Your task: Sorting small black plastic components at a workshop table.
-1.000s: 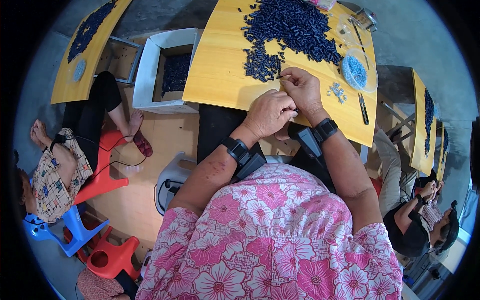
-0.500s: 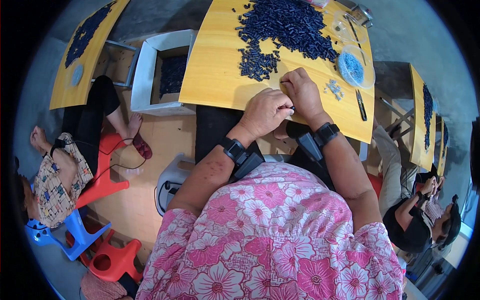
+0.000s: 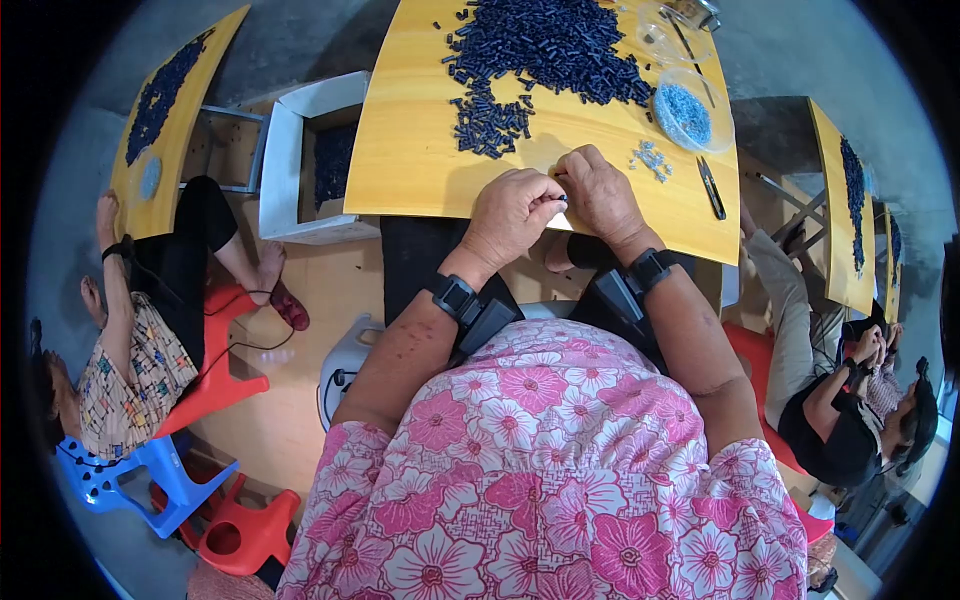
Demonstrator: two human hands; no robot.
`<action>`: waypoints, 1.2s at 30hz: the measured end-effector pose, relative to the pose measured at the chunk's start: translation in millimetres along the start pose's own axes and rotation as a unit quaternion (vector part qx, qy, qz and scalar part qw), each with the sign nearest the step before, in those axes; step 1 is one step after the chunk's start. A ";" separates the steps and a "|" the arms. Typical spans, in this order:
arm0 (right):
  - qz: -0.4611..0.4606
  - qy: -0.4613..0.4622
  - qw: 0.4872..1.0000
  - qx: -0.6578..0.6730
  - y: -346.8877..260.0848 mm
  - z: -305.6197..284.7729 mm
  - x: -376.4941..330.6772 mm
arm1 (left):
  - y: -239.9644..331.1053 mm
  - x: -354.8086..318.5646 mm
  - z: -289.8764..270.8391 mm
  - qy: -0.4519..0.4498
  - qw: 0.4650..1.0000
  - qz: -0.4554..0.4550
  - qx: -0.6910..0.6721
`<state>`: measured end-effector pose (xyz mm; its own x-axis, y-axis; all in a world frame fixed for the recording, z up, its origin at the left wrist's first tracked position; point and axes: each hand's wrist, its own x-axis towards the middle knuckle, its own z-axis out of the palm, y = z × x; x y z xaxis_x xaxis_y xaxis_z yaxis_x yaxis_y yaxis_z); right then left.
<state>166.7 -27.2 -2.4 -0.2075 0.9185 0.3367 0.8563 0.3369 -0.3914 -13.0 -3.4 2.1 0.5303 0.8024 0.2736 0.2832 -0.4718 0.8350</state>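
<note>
Both hands work at the near edge of the yellow table (image 3: pixel 420 150). The left hand (image 3: pixel 512 212) and the right hand (image 3: pixel 598 192) meet fingertip to fingertip, touching each other. Between them sits a small dark piece (image 3: pixel 563 199), pinched at the point where the two grips come together; the left grip is pressed together on it, thumb against forefinger. The right grip is curled closed against the same piece, though which of its fingers make contact cannot be told.

Far of the hands, well apart from them, lies a heap of dark blue pieces (image 3: pixel 545 45) spread across the far half of the table. A smaller cluster (image 3: pixel 488 125) of the same pieces lies near the left hand, on its far side. To the far right of the right hand stands a clear round dish (image 3: pixel 693 112) holding light blue parts. Between dish and right hand lies a small scatter of pale parts (image 3: pixel 650 158). A dark slim tool (image 3: pixel 711 187) lies right of the right hand, near the table's right edge
</note>
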 end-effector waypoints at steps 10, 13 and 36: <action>0.028 -0.041 0.999 -0.021 0.3 -4.8 -10.9 | -0.8 -1.9 4.8 0.053 0.997 -0.045 -0.023; -0.008 -0.003 1.000 0.004 3.4 -2.2 -16.2 | -3.4 -1.8 5.4 0.061 0.998 -0.034 -0.010; -0.013 -0.011 0.999 -0.031 -4.7 -10.7 -22.0 | -2.1 -1.5 6.0 0.042 0.998 -0.043 0.016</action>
<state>172.3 -51.2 1.2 -0.2401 0.9142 0.3263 0.8781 0.3479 -0.3286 -9.7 -5.8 -3.0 0.4337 0.8679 0.2421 0.3509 -0.4101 0.8418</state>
